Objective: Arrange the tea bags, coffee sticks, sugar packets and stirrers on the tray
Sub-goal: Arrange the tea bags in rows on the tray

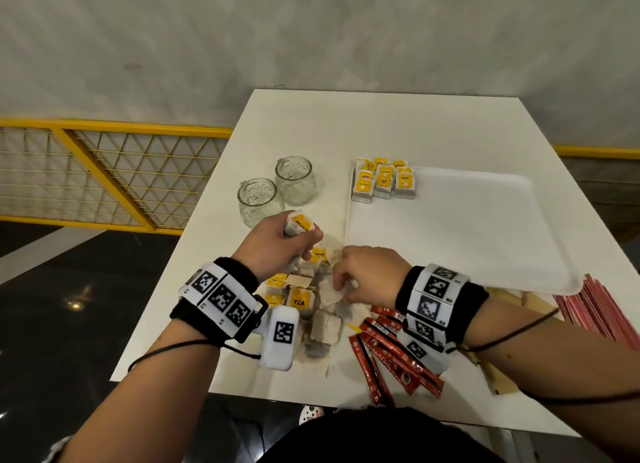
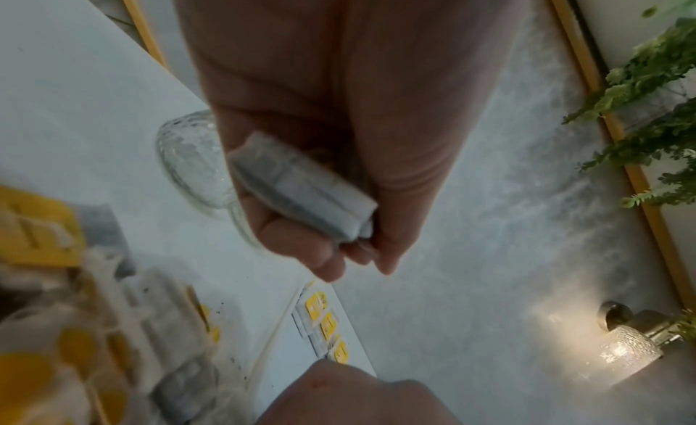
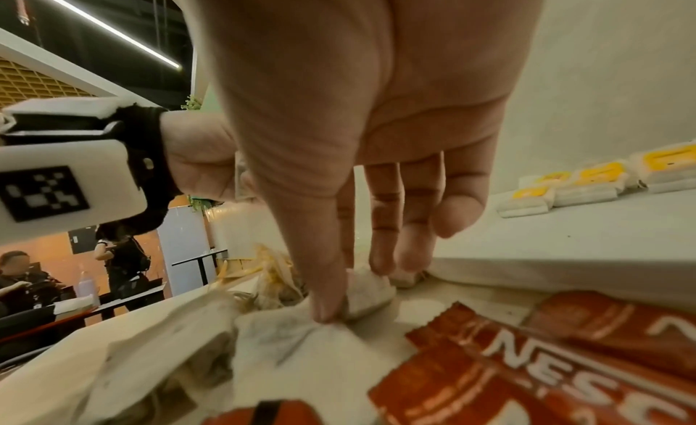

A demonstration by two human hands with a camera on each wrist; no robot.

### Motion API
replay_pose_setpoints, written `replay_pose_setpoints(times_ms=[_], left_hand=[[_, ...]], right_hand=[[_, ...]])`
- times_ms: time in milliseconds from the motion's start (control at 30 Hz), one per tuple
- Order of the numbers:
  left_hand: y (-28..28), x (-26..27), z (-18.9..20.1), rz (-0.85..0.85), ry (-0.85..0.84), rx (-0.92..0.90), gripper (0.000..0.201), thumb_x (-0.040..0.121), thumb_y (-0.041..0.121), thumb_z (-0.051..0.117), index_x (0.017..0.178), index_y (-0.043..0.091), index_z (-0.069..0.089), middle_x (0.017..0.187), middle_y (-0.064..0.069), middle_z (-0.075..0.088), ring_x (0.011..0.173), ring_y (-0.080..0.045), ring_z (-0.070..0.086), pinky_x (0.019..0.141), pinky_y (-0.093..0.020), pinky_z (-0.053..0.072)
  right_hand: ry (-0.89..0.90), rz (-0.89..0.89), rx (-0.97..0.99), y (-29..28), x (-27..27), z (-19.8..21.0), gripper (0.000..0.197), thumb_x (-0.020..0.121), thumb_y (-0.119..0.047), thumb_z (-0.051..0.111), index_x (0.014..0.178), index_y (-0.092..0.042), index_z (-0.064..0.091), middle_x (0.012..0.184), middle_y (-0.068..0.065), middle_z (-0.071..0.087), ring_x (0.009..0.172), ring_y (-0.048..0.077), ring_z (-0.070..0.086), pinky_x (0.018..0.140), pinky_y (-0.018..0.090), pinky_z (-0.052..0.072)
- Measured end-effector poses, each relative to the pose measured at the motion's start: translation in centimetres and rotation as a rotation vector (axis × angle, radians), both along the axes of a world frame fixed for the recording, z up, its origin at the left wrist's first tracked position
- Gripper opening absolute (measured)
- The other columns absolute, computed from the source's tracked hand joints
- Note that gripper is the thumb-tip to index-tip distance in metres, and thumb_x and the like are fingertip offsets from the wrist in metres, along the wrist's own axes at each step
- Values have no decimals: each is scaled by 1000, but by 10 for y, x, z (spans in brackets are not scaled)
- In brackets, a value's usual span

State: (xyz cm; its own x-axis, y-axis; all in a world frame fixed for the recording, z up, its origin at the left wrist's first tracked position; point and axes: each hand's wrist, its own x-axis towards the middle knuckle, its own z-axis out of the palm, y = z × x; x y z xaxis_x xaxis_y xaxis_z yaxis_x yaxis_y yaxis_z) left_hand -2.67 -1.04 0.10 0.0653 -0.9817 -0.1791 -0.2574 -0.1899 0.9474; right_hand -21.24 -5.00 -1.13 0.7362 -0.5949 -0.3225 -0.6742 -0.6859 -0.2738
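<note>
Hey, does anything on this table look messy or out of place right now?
Yes. The loose tea bags lie jumbled in a heap beside the tray, unlike the neat rows in its far corner. The coffee sticks are scattered askew at the table's near edge.

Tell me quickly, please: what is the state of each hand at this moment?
Left hand: closed, gripping a small stack of tea bags.
Right hand: pinching one tea bag from the loose pile on the table.
</note>
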Motion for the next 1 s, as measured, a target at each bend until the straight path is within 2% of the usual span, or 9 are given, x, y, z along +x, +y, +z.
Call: replay_pose_setpoints(times_ms=[100,233,400,500,600,733,833,900,1000], left_hand=[[-2,1,0,22,36,23,18,84,27,73,90,12,65,69,-6,64,69,-21,62,59,-39,49],[-3,-1,4,71,30,-5,19,79,23,78,84,11,65,62,-4,65,59,-15,61,50,-28,47],[-10,-16,16,162,152,-30,9,85,15,71,90,8,71,58,0,58,52,-10,54,41,-20,35],[-14,-32,21,126,241,-2,16,87,17,70,100,8,72,60,0,54,53,-12,53,42,-21,31],[-21,-50,24,41,258,18,21,87,21,69,103,8,71,59,0,52,52,-13,51,41,-21,30],[-32,-70,25,15,260,33,29,88,21,68,91,-7,62,58,-3,53,51,-17,50,42,-21,30],[-37,-80,26,5,281,35,15,90,19,66,81,7,62,58,-3,54,52,-17,50,43,-21,29],[-42,-84,23,9,265,11,8,89,19,66,89,11,67,59,-1,55,52,-15,52,43,-21,29],[-51,-93,19,15,178,-48,17,87,24,70,100,14,69,59,4,58,53,-13,55,41,-20,32]], right_hand=[[-14,-1,-26,-1,1,0,10,83,-26,64,91,-25,71,84,-13,47,85,14,57,52,24,31],[-184,-131,58,-11,-12,9,8,87,-27,64,91,-23,69,89,-10,61,83,12,59,69,28,46],[-684,-530,633,-27,-47,39,5,90,-14,65,92,-10,66,74,-2,65,62,11,59,57,21,45],[-830,-619,803,-31,-66,48,4,91,-11,61,92,-9,64,70,-4,64,61,12,57,57,23,44],[-916,-681,847,-39,-78,52,5,92,-9,59,94,-9,64,74,-2,66,61,13,57,59,24,43],[-974,-718,829,-46,-83,50,6,92,-9,59,93,-9,65,79,2,66,61,13,56,59,24,42],[-1005,-778,786,-53,-86,43,6,91,-10,61,93,-9,67,80,3,63,61,14,55,58,24,43],[-1009,-807,758,-58,-88,37,6,90,-11,63,92,-9,68,81,4,63,61,13,54,58,24,43],[-977,-816,723,-68,-88,28,11,89,-14,65,94,-6,69,80,5,63,61,12,54,58,24,44]])
